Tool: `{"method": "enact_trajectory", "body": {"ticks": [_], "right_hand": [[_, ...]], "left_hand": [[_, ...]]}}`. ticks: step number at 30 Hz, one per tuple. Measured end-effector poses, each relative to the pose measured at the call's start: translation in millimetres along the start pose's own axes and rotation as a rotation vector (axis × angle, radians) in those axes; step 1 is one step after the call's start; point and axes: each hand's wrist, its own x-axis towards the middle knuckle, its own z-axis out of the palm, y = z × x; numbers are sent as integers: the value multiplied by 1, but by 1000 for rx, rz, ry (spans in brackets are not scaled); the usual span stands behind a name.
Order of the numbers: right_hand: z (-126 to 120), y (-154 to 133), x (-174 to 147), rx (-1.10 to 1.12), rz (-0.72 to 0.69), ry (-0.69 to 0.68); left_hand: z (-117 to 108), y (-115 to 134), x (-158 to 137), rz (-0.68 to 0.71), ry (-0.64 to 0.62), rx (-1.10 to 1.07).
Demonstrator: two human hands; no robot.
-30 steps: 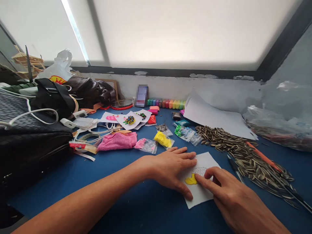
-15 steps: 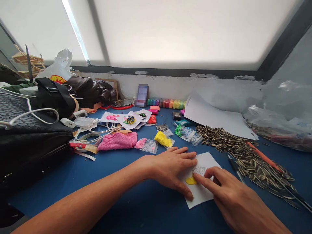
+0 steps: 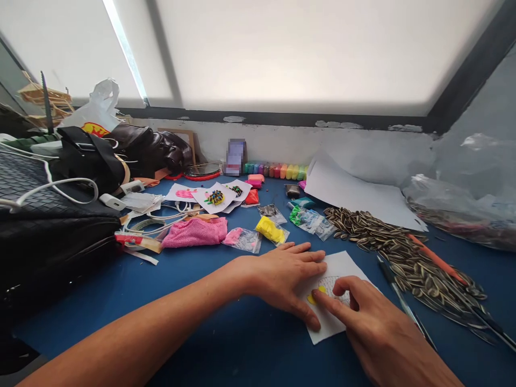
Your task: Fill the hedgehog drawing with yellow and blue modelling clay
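My left hand (image 3: 292, 277) lies flat with its fingers spread, holding down the left side of a white sheet of paper (image 3: 328, 328). On the sheet is a pencil or pen drawing with a scale-like pattern (image 3: 329, 281), partly covered by my right hand. A flattened patch of yellow clay (image 3: 312, 297) lies at the drawing's left end. The outstretched index finger of my right hand (image 3: 365, 317) presses on this clay, while the other visible fingers bend inward and hold nothing. My right thumb is hidden.
Sunflower seeds (image 3: 427, 274) are heaped at the right, with a pen (image 3: 407, 303) beside them. Bagged yellow clay (image 3: 270, 230), pink clay (image 3: 234, 236) and a pink cloth (image 3: 195, 233) lie beyond my left hand. A black bag (image 3: 52, 242) stands at the left.
My right index finger has shifted slightly left and down over the yellow clay. More yellow now shows above the fingertip, and more of the pen is uncovered. My left hand has stayed in place.
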Motion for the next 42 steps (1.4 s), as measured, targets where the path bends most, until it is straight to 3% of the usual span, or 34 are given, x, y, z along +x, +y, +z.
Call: {"method": "enact_trajectory", "body": {"ticks": [11,21,25,31,42], "right_hand": [[0,-4,4,115,47,-116],[0,-2,1,117,98,-65],[0,-2,4,73,41,-70],[-3,3,12,-70,-130,52],[-1,-6,5,49,-46,-46]], "left_hand": [[1,-1,1,6,3,8],[2,-2,1,16,12,9],[2,-1,1,15,10,9],[2,-2,0,12,10,-7],[4,-3,1,19,22,29]]}}
